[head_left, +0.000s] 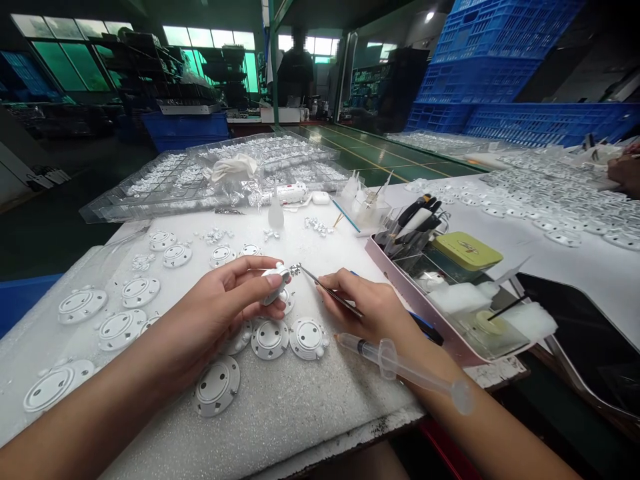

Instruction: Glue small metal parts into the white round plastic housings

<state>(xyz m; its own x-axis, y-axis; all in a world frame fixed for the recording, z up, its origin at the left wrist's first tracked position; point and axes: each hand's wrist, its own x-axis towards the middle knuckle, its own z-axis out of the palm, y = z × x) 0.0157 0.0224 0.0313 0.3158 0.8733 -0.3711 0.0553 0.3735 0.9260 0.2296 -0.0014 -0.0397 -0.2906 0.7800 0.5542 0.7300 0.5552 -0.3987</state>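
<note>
My left hand [245, 290] pinches a small white plastic part [276, 283] with a rounded knob, tilted on edge between thumb and fingers. My right hand [360, 297] is closed around thin metal tweezers [333, 293]. The tweezer tips meet a small cluster of dark metallic bits [295, 269], just right of the white part. Below my hands lie white round discs [270, 339] with dark dots and small knobs on their rims. A clear syringe [367, 350] with an orange tip overlaps my right wrist in view; what supports it cannot be told.
Clear trays [165, 177] full of white parts stand at the back left. A pink box [415, 293] with tools, a yellow tin [467, 252] and white sponge is at right. Blue crates [480, 73] stack behind. A co-worker's hand [625, 170] shows at the far right.
</note>
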